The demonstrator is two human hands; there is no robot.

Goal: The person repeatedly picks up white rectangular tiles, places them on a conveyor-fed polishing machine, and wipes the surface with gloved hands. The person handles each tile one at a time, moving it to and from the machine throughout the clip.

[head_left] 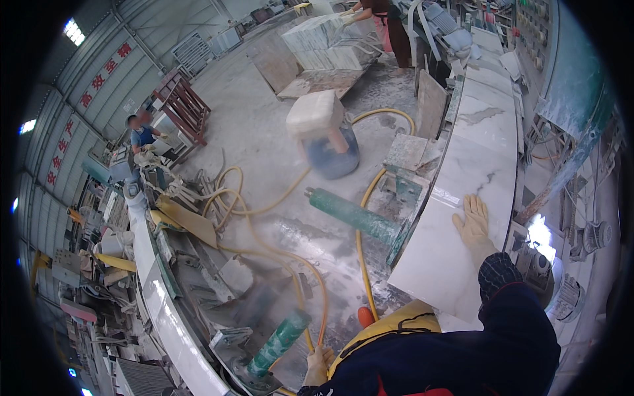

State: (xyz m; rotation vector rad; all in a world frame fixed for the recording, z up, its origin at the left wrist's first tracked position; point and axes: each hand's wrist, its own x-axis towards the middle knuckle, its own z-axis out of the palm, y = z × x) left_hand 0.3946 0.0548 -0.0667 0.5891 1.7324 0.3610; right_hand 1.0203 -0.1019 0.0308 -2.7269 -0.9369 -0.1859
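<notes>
My right hand, in a cream rubber glove, lies flat on a polished white marble slab with grey veins. Its fingers are stretched out and point away from me. Low in the picture, beside my yellow apron, my gloved left hand is closed around a yellow hose. From there the hose runs up over the wet floor. Part of the left hand is cut off by my dark sleeve and the apron.
Green rollers jut from the line. A padded stool stands on the floor amid looping hoses. Another long white slab runs along the left. A co-worker stands by stacked marble blocks; another person is far left.
</notes>
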